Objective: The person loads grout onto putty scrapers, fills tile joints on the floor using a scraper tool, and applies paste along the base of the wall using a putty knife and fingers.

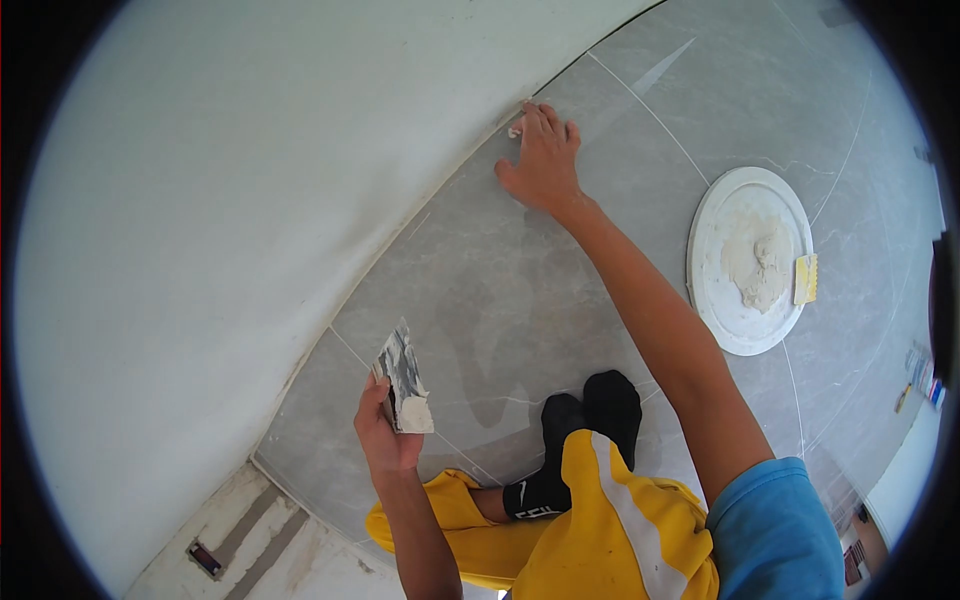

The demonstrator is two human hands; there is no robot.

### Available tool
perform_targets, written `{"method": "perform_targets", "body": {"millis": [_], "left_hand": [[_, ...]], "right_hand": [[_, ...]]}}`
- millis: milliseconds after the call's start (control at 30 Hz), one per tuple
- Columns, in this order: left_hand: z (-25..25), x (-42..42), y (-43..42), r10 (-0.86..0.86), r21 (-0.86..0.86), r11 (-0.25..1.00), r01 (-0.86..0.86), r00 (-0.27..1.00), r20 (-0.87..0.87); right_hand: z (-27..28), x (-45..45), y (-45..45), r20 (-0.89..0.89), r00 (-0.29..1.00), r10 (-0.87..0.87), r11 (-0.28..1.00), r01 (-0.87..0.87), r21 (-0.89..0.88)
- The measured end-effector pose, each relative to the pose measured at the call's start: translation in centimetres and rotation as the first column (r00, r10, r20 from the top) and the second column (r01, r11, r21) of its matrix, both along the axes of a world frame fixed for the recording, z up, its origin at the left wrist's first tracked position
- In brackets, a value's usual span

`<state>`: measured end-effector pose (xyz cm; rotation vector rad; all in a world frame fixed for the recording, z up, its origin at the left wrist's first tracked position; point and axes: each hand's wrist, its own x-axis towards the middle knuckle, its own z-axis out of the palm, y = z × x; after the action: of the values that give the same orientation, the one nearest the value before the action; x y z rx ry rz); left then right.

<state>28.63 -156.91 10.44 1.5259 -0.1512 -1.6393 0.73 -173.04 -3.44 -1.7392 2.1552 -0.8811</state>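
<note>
My left hand point(388, 425) is closed around a putty knife point(404, 375), its flat blade turned up and smeared with pale putty; the handle is mostly hidden. A thicker lump of putty lies at the blade's lower end. With the arm stretched out, my right hand point(543, 160) reaches to the joint between the white wall point(250, 180) and the grey tiled floor point(500, 290). Its fingers are bent and apart, with the thumb off to the side. Small bits of white putty point(514, 131) show at the fingertips.
A round white lid point(705, 260) with a mound of putty point(765, 275) lies on the tiles to the right. A yellow notched spreader point(806, 279) rests on its rim. My black-socked feet point(610, 410) are on the floor. An electrical box point(205, 560) is in the lower-left wall.
</note>
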Motion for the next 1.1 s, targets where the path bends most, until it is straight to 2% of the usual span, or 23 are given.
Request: {"method": "perform_targets", "body": {"millis": [33,100,167,233,300,333,367,400,500,567,600,667,733,800,900,933,1000,1033,1100], "left_hand": [[-0.2,-0.2,-0.1,0.005,0.008,1.0,-0.005,1.0,0.004],[-0.6,-0.7,-0.4,-0.003,0.019,1.0,0.003,1.0,-0.002],[-1.0,-1.3,-0.9,-0.005,0.019,1.0,0.005,1.0,-0.007],[-1.4,-2.1,-1.4,0.031,0.088,0.996,-0.026,0.998,-0.047],[-1.6,-2.7,-1.5,0.034,0.094,0.995,-0.03,0.999,-0.042],[-1.5,-3.1,-1.7,0.034,0.119,0.993,-0.02,0.993,-0.117],[-1.4,-3.4,-1.8,0.035,0.143,0.99,-0.008,0.981,-0.191],[-1.4,-3.6,-1.9,0.04,0.144,0.99,-0.013,0.981,-0.189],[-1.4,-3.3,-2.0,0.092,0.207,0.977,-0.044,0.969,-0.229],[-1.3,-3.0,-2.2,0.12,0.196,0.98,-0.048,0.918,-0.378],[-1.0,-3.5,-2.3,0.121,0.196,0.979,-0.048,0.917,-0.38],[0.0,-4.9,-2.4,0.014,0.137,0.991,0.001,0.994,-0.108],[0.3,-4.8,-2.4,0.003,0.128,0.992,0.016,0.989,-0.15],[0.7,-4.4,-2.6,-0.009,0.117,0.993,0.031,0.982,-0.191],[1.3,-3.5,-3.1,-0.003,0.061,0.998,0.016,0.979,-0.204],[1.5,-3.3,-3.2,-0.038,0.022,0.999,0.042,0.986,-0.164],[1.4,-3.1,-3.5,-0.111,-0.077,0.992,0.104,0.99,-0.087],[1.0,-2.7,-3.5,-0.108,-0.077,0.992,0.102,0.991,-0.082],[0.4,-2.0,-3.6,-0.261,-0.128,0.959,0.254,0.964,-0.047]], "right_hand": [[0.3,0.7,0.6,-0.001,1.0,0.001,1.0,-0.001,0.001],[1.6,2.2,2.5,0.204,0.962,0.183,0.971,-0.209,0.117],[3.9,3.1,4.7,0.503,0.817,0.282,0.919,-0.381,0.103],[7.2,3.8,7.7,0.596,0.685,0.418,0.861,-0.508,-0.019],[10.1,4.1,10.3,0.656,0.514,0.552,0.777,-0.602,-0.182],[10.9,4.1,11.4,0.658,0.511,0.554,0.774,-0.606,-0.181],[11.5,4.1,12.4,0.588,0.489,0.644,0.711,-0.666,-0.225],[11.8,3.9,12.9,0.512,0.459,0.726,0.64,-0.722,-0.262],[11.3,2.3,13.4,0.431,0.49,0.758,0.617,-0.753,-0.229],[11.2,1.8,13.2,0.416,0.495,0.763,0.614,-0.756,-0.226],[11.3,1.6,13.1,0.4,0.502,0.767,0.612,-0.759,-0.222],[11.8,2.5,12.7,0.413,0.506,0.757,0.63,-0.734,-0.256],[12.1,3.2,12.5,0.429,0.504,0.749,0.644,-0.705,-0.296],[12.2,3.5,12.4,0.344,0.557,0.756,0.643,-0.732,-0.226],[12.3,2.3,12.1,0.266,0.56,0.784,0.616,-0.753,-0.23],[12.1,2.2,12.1,0.27,0.555,0.787,0.613,-0.755,-0.233],[11.6,2.4,12.1,0.419,0.568,0.708,0.691,-0.68,-0.245],[11.7,2.7,12.0,0.422,0.564,0.71,0.689,-0.681,-0.249],[12.1,3.2,11.9,0.555,0.553,0.622,0.752,-0.619,-0.226]]}}
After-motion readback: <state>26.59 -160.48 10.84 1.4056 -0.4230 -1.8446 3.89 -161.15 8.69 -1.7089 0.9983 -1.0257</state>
